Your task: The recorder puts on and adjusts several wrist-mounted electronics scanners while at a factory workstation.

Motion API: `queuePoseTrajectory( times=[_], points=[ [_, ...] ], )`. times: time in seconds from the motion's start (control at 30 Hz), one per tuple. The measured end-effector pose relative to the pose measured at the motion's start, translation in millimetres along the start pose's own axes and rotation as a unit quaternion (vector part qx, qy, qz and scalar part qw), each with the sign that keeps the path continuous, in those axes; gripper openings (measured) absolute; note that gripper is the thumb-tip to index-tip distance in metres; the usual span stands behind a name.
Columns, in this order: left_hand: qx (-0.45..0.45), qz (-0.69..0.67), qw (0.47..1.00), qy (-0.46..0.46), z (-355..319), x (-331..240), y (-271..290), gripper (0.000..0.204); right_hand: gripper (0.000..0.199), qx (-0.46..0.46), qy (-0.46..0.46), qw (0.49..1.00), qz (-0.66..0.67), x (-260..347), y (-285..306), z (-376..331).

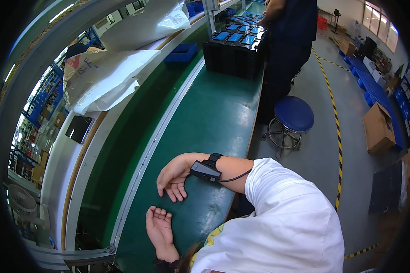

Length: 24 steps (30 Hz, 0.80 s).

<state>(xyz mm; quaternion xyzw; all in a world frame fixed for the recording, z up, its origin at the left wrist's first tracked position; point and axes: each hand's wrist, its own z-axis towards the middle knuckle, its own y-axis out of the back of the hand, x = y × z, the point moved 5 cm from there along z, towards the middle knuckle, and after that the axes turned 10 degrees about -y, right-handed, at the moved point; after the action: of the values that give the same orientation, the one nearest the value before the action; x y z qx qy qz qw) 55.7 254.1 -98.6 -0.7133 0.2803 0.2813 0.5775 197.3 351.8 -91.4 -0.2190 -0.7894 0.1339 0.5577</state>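
Both hands rest over a green workbench top [200, 118], with nothing in either one. My right hand [174, 176] is bent inward, its fingers loosely curled and apart from the thumb. A black strapped device [206, 171] with a cable sits on the right wrist, below a white sleeve. Just nearer to me, my left hand [159, 227] lies palm up with its fingers loosely bent. A small gap separates the two hands. A dark band partly covers the left wrist.
Black trays with blue rectangular pieces [234, 48] stand at the bench's far end beside a person in dark clothes [289, 50]. A blue round stool [294, 114] stands right of the bench. Left are a metal rail, plastic sheeting [107, 77], a dark tablet [79, 128] and a blue bin [181, 53].
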Motion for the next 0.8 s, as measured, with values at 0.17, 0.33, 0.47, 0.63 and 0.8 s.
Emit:
queuePoseTrajectory(
  times=[0.17,0.33,0.47,0.63,0.8],
  points=[
    [0.012,-0.009,1.0,0.002,-1.1,-0.4,0.0,0.016,0.033,0.004,0.0,1.0,-0.002,-0.2,-1.4,-0.1],
    [0.021,-0.012,1.0,0.002,-0.5,0.5,0.4,0.017,0.033,0.004,0.003,1.0,-0.002,0.0,-1.8,-0.6],
    [0.018,-0.009,1.0,0.0,0.1,0.6,1.0,0.017,0.032,-0.002,0.003,1.0,-0.006,-0.3,-1.1,-0.5],
    [0.019,0.003,1.0,-0.007,0.3,-0.2,1.1,0.017,0.032,-0.007,0.006,1.0,-0.007,1.0,-1.5,-0.6],
    [0.035,-0.003,0.999,-0.003,0.2,-0.6,-2.1,0.015,0.035,-0.02,0.008,1.0,-0.014,2.4,-1.7,-3.5]
  ],
)
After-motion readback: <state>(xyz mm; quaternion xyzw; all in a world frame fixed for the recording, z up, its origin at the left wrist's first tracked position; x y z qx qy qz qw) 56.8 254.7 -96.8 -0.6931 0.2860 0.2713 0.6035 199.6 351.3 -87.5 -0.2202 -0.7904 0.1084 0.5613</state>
